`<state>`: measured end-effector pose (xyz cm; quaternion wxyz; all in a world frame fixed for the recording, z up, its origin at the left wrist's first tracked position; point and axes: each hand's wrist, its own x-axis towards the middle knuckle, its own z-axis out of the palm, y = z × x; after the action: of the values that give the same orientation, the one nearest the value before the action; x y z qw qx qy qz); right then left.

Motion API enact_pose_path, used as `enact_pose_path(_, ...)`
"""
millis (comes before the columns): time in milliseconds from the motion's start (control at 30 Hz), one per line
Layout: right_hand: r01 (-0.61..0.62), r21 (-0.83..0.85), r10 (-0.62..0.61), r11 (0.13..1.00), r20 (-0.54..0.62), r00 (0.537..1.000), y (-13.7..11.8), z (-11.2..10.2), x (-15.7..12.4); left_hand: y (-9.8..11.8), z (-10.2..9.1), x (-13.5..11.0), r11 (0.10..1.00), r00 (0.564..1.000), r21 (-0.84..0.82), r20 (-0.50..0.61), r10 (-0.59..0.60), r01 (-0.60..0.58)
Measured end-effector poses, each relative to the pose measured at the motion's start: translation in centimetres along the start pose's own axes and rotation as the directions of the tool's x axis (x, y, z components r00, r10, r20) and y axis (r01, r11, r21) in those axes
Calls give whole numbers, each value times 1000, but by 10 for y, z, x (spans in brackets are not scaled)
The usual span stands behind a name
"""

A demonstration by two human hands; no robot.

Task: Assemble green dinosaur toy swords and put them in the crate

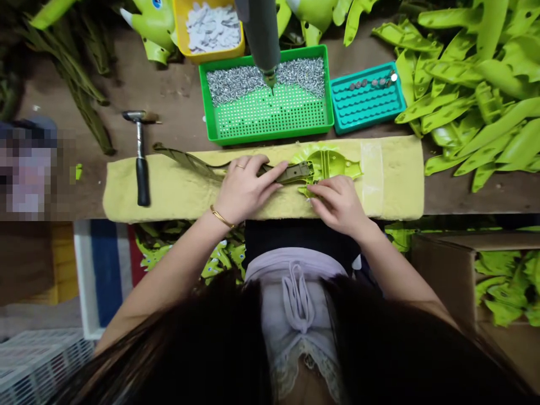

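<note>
On the yellow cloth pad [189, 194] lies a lime-green hollow plastic shell [333, 163], its ribbed inside facing up. A long dark olive plastic strip [185, 160] meets the shell's left end. My left hand [247, 188] is closed over this strip, fingers pointing toward the shell. At the shell's lower left edge, my right hand [340, 205] has thumb and fingertips pinched together. Whatever is between those fingertips is too small to make out. A screwdriver with a dark grey body [261, 39] hangs above, its tip over the green basket.
The green basket [270, 132] holds many small screws. Beside it sits a teal tray [367, 107]; behind is a yellow bin [185, 39] of white pieces. A hammer [141, 157] lies on the pad's left. Lime-green parts [476, 101] are heaped at right, olive strips [80, 73] at left.
</note>
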<state>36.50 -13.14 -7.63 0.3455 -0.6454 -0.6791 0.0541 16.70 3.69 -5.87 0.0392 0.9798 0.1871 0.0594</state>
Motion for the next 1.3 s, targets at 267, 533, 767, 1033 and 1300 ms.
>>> enact_pose_path(267,43,-24,-41,999,83,996,2,2,-4,13,0,6,995,999,-98,-16,-36,35)
enact_pose_path(533,-113,-108,125,988,114,986,17,-14,40,8,2,10,985,998,-160,36,-55,60)
enact_pose_path(767,-135,-34,139,990,214,967,33,-9,54,1,-6,19,992,995,-123,92,35,-23)
enact_pose_path(1033,-146,73,117,987,299,947,40,-12,63,-3,-14,22,987,981,-142,171,94,-70)
enact_pose_path(1300,-106,32,91,994,309,947,43,-14,68,-11,-16,28,979,966,-186,225,126,-84)
